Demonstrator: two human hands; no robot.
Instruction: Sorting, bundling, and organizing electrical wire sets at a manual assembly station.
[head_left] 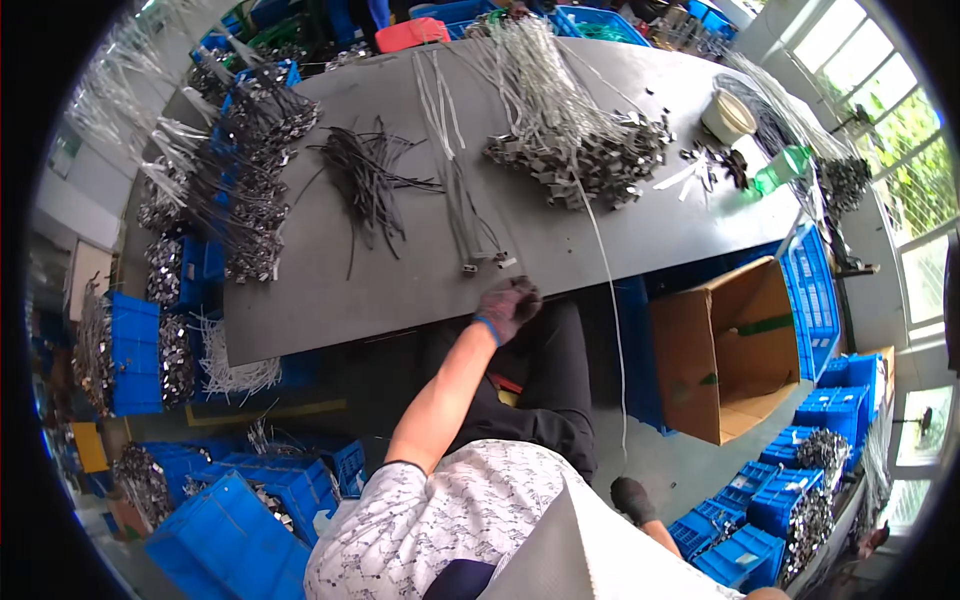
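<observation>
My left hand [510,308], in a greyish-pink knit glove with a blue cuff, is at the table's front edge. Its fingers are curled closed, and whatever they hold is hidden. Just beyond it lie small metal end pieces [470,268] of a few long grey strips [455,190]. Low on the right, beside my body, is my right hand [633,498] in a dark glove, its fingers closed. A long thin white strand [607,265] runs from the large bundle of metal-ended strands [580,150], over the table edge, down to the right hand.
Dark strips [370,180] lie loosely on the grey metal table [300,320]. At the right are a white tub [728,117], a green bottle [782,172] and an open cardboard box [690,350]. Blue crates [230,530] of metal parts crowd both sides.
</observation>
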